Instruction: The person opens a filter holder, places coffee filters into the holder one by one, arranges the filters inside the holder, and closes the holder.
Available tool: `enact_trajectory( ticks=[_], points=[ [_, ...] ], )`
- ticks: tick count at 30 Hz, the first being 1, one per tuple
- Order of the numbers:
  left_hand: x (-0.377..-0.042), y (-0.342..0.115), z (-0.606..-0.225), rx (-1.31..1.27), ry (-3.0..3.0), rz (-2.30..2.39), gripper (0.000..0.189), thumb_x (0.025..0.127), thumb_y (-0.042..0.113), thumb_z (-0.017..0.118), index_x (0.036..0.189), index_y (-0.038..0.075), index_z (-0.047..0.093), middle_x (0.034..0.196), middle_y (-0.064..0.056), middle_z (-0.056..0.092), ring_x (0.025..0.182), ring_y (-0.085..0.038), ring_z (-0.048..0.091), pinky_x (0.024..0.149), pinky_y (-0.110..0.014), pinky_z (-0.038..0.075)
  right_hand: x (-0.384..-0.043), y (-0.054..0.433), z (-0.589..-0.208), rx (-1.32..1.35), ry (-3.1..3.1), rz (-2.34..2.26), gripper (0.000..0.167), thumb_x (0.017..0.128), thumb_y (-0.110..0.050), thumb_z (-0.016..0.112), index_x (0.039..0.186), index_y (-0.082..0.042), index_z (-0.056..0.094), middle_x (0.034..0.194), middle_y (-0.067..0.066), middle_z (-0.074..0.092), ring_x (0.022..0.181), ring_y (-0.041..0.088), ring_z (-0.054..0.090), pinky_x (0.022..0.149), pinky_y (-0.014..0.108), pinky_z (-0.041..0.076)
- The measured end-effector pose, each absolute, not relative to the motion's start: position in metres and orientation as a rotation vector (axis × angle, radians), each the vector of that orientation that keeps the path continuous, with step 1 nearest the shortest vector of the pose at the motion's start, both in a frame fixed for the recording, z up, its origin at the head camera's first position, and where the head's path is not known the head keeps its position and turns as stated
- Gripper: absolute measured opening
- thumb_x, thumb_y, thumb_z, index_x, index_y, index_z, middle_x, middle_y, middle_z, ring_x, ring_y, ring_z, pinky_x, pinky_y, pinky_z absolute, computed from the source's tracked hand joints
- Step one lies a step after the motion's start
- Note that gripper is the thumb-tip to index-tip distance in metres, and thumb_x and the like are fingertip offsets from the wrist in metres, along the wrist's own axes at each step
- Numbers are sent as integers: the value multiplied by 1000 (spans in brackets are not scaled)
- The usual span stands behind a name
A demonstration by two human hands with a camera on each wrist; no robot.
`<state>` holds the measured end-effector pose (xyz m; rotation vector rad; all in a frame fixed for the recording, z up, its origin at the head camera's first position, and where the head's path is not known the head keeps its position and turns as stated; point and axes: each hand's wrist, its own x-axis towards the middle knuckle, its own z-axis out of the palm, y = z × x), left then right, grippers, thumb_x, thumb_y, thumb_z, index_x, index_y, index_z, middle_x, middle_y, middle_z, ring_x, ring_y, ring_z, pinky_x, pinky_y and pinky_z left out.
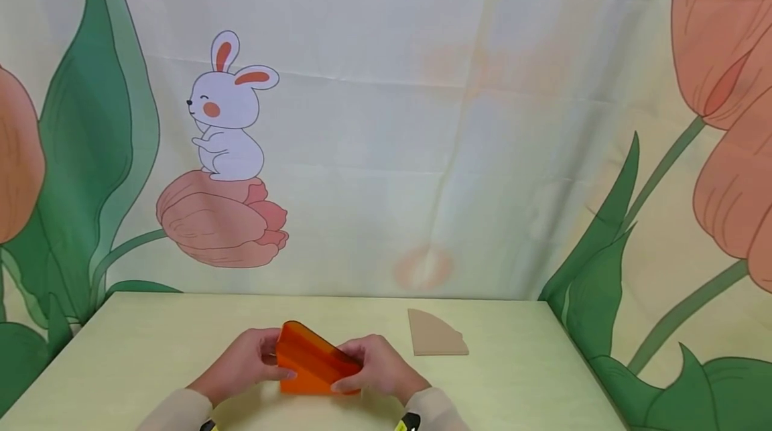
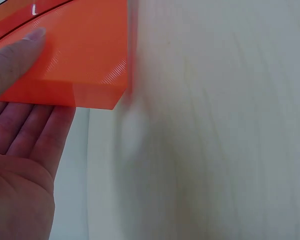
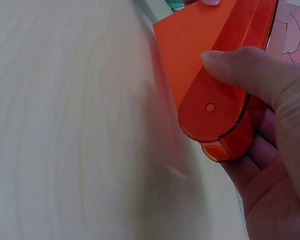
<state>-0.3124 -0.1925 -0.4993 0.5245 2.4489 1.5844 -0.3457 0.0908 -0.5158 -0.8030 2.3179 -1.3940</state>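
Observation:
An orange, partly see-through plastic case (image 1: 310, 374) is held between both hands at the table's near middle. It is wedge-shaped, tall at the left and sloping down to the right. My left hand (image 1: 247, 358) grips the tall end, thumb on the near face and fingers behind. The right hand (image 1: 386, 367) pinches the low end the same way. In the right wrist view, that end of the orange case (image 3: 210, 87) is rounded, with a small round pin and a dark curved rim. The left wrist view shows a flat, square-cornered end of the case (image 2: 90, 60) close over the table.
Beyond the right hand, a beige flat piece shaped like a quarter circle (image 1: 437, 337) lies on the pale wooden table (image 1: 519, 377). A cloth backdrop (image 1: 362, 149) printed with a rabbit and tulips hangs behind the table's far edge.

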Motion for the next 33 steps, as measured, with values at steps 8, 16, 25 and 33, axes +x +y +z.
enact_trajectory(
  ticks=[8, 16, 25, 33],
  points=[
    [-307, -196, -504, 480, 2434, 1611, 54, 78, 27, 90, 125, 10, 71, 113, -4, 78, 98, -20, 74, 92, -33, 60, -343, 84, -516, -837, 2354, -1317, 38, 79, -17, 90, 115, -20, 78, 100, -11, 77, 85, 4, 67, 87, 19, 54],
    [-306, -202, -505, 464, 2462, 1580, 52, 77, 26, 91, 122, 8, 72, 108, -5, 79, 92, -20, 73, 83, -22, 56, -339, 73, -515, -828, 2360, -1296, 38, 80, -18, 89, 116, -19, 78, 101, -12, 77, 86, 2, 67, 89, 18, 54],
    [-306, -202, -504, 476, 2444, 1594, 52, 77, 23, 91, 122, 6, 71, 109, -6, 79, 91, -19, 73, 82, -20, 57, -337, 72, -515, -770, 2372, -1283, 37, 79, -17, 89, 115, -20, 78, 100, -13, 76, 85, 3, 66, 89, 20, 53],
    [-307, -203, -508, 477, 2423, 1609, 52, 76, 21, 91, 122, 6, 71, 110, -7, 78, 94, -20, 74, 85, -22, 59, -336, 71, -515, -778, 2367, -1279, 36, 78, -16, 90, 112, -19, 78, 99, -11, 77, 84, 4, 66, 89, 20, 53]
  ],
)
